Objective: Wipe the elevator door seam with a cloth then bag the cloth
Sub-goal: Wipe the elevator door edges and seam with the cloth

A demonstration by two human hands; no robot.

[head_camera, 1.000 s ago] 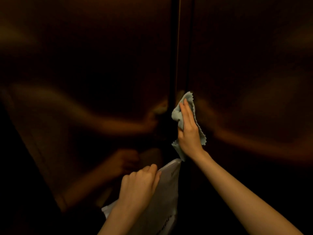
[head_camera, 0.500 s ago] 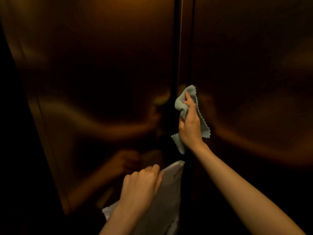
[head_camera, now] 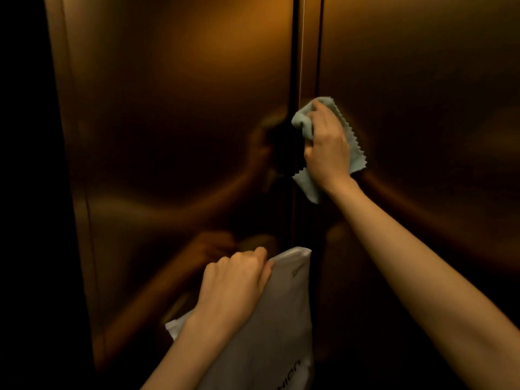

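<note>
A pale blue-grey cloth (head_camera: 353, 147) with zigzag edges is pressed against the elevator door seam (head_camera: 301, 52), the dark vertical gap between two bronze metal doors. My right hand (head_camera: 327, 147) grips the cloth, fingers curled over its bunched upper part, right on the seam at mid height. Lower down, my left hand (head_camera: 235, 280) grips the top edge of a white bag (head_camera: 281, 327) with dark lettering, held just below the cloth and in front of the seam.
The left door panel (head_camera: 174, 122) and the right door panel (head_camera: 422, 108) are glossy and show dim reflections of my arms. A dark wall edge (head_camera: 25, 192) runs down the far left. The lighting is low and orange.
My right hand has slid the cloth upward along the seam and its fingers have curled tighter on it. The left hand and the bag have stayed about where they were.
</note>
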